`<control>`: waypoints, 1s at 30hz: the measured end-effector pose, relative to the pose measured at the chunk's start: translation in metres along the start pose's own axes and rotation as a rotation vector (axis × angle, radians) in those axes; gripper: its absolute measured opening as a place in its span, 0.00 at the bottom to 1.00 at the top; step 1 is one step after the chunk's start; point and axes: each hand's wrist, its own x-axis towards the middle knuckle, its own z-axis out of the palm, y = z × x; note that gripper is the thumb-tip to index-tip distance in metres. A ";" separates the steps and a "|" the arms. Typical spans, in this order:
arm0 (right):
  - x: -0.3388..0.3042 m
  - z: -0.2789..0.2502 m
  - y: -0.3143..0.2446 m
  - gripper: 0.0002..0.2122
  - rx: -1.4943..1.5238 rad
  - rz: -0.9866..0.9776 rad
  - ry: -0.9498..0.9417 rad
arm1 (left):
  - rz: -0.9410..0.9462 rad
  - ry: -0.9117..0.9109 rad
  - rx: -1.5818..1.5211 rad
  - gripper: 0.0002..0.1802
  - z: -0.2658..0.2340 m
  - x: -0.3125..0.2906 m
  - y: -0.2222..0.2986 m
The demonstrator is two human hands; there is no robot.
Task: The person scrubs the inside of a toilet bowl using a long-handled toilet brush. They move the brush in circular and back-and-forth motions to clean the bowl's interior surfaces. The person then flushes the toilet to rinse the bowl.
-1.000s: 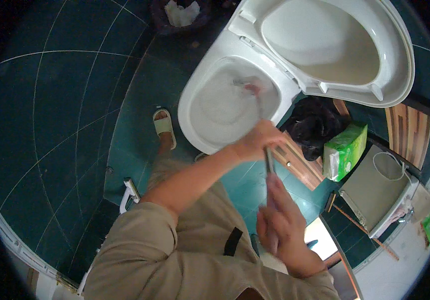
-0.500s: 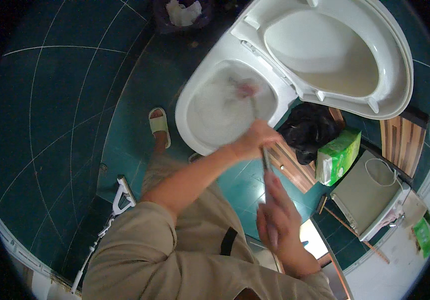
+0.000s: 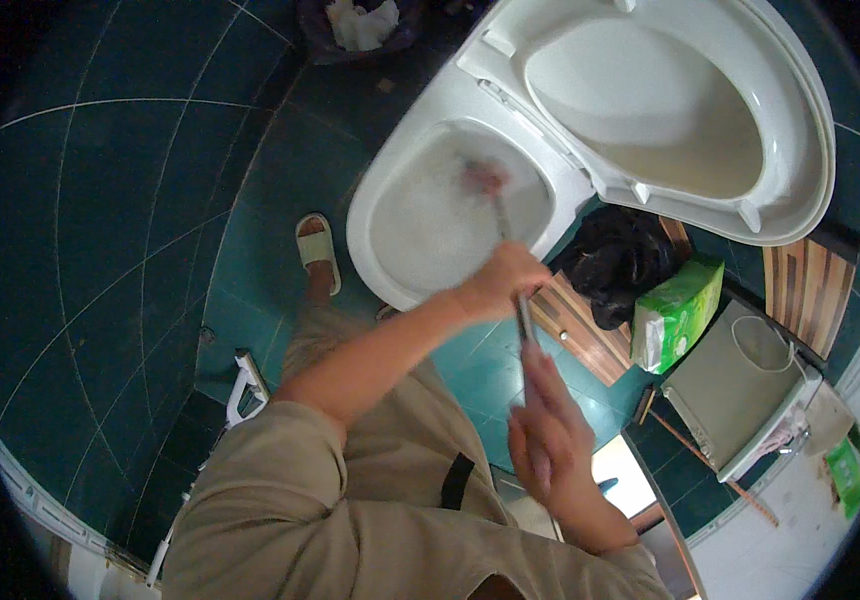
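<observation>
Both my hands grip the long handle of a toilet brush (image 3: pixel 525 322). My left hand (image 3: pixel 506 282) is wrapped round it near the bowl's rim, its fingers closed. Lower on the handle, nearer my body, my right hand (image 3: pixel 555 430) is closed round the grip end. The brush's reddish head, blurred by motion, is inside the white toilet bowl (image 3: pixel 375 250), toward its far right side. Foamy or cloudy water seems to lie in the bowl. The toilet's seat and lid (image 3: pixel 800 130) are raised and tilted back to the upper right.
Right of the bowl lie a black plastic bag (image 3: pixel 615 260), a green pack of tissue (image 3: pixel 680 312) and a wood-striped cabinet door (image 3: pixel 580 335). A bin (image 3: pixel 362 30) with white paper stands at the top. A white squeegee mop (image 3: pixel 247 390) leans at lower left, near my slippered foot (image 3: pixel 317 255).
The brush head has shifted slightly within the bowl, and both hands have moved a little with the handle. Their hold on it is the same.
</observation>
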 end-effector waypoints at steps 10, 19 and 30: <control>0.041 0.034 0.030 0.10 -0.008 -0.020 0.066 | -0.060 -0.126 0.058 0.08 -0.013 -0.003 -0.055; -0.024 -0.032 -0.033 0.10 -0.085 -0.077 0.027 | 0.088 0.078 -0.092 0.09 0.000 0.028 0.052; 0.027 0.030 -0.006 0.08 -0.025 0.035 0.219 | -0.099 -0.211 -0.001 0.09 -0.028 0.009 -0.010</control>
